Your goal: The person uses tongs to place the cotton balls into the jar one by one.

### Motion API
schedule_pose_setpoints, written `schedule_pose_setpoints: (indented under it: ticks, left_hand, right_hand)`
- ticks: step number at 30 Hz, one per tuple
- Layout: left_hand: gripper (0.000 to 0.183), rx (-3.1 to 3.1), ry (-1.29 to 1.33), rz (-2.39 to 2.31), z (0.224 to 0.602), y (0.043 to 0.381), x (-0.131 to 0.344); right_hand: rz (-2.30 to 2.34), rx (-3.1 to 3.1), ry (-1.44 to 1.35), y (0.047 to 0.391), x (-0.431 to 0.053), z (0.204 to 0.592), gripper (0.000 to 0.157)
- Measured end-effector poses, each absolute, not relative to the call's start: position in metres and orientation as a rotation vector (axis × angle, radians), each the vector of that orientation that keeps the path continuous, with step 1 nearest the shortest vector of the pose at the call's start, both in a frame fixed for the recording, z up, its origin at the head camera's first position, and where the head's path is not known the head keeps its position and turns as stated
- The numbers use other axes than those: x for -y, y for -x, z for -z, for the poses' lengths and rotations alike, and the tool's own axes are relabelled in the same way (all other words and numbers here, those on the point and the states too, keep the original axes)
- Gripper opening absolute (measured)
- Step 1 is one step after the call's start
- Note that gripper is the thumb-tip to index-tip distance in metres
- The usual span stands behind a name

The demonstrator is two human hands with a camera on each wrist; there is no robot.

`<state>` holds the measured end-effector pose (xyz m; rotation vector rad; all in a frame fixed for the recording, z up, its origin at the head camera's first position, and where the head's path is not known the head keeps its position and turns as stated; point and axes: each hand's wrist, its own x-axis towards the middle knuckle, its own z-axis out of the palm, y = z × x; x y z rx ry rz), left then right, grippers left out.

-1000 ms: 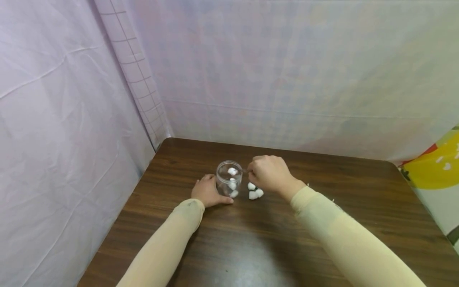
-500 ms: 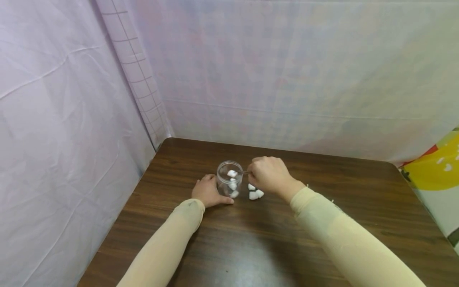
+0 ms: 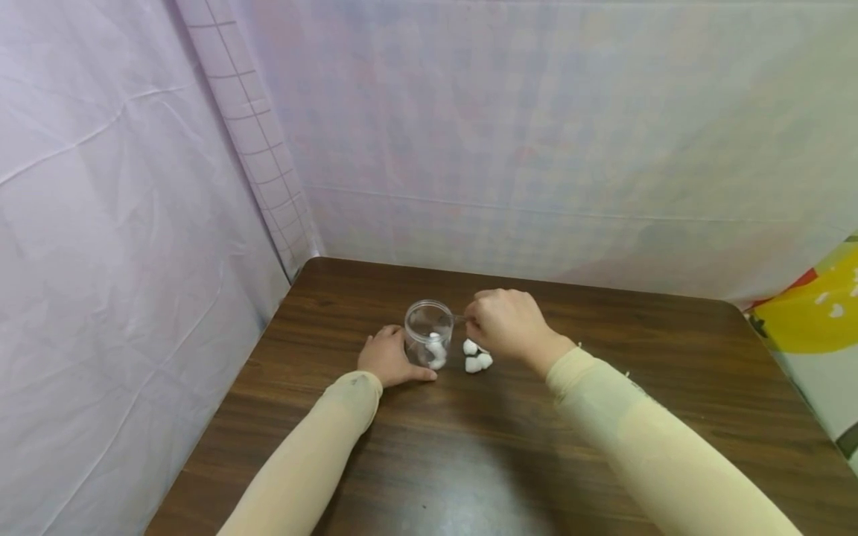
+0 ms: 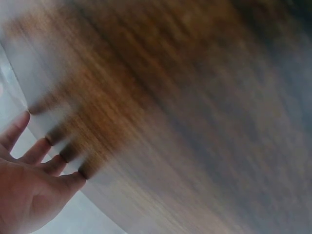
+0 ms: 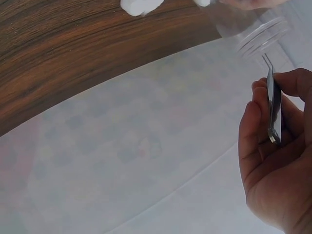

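A clear jar (image 3: 415,327) with cotton balls (image 3: 436,350) in its bottom stands upright on the table. My left hand (image 3: 387,360) lies along its left side, thumb stretched across the front; the left wrist view shows spread fingers (image 4: 40,150) with their tips on the wood. Thumb and fingers of my right hand (image 3: 506,321) pinch a pair of metal tweezers (image 5: 275,109) at the right of the mouth. The tweezers' tips sit at the jar's rim (image 5: 263,36), slightly apart, with nothing between them. A few loose cotton balls (image 3: 474,364) lie under the right hand.
Dark wood grain covers the table (image 3: 415,461). Behind its far edge hangs a pale checked curtain (image 3: 523,149), and a white cloth (image 3: 114,260) hangs along the left. A yellow printed sheet (image 3: 814,320) shows at the right edge.
The cotton ball held in the tweezers at the jar's mouth has dropped among those at the bottom. The tweezers have drawn back slightly toward the rim; my left hand has stayed put.
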<state>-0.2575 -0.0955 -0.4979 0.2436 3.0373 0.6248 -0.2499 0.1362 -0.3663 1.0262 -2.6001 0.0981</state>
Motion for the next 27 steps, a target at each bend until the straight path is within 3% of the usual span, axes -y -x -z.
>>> schedule_pose_setpoints:
  ticks: [5,9,17,27]
  left_hand:
    - [0.107,-3.035,-0.244,-0.618,0.498,0.257,0.096]
    - [0.107,-3.033,-0.25,-0.619,0.498,0.257,0.096]
    - [0.107,-3.044,-0.249,-0.61,0.499,0.258,0.097]
    - [0.109,-3.037,-0.248,-0.616,0.501,0.259,0.096]
  right_hand:
    - [-0.147,2.621,-0.99,0.25,-0.149,0.364,0.011]
    - [-0.185,2.65,-0.936,0.251,-0.167,0.367,0.017]
    - [-0.15,2.754,-0.887,0.251,-0.199,0.393,0.011]
    - [-0.14,2.854,-0.923,0.245,-0.2,0.419,0.033]
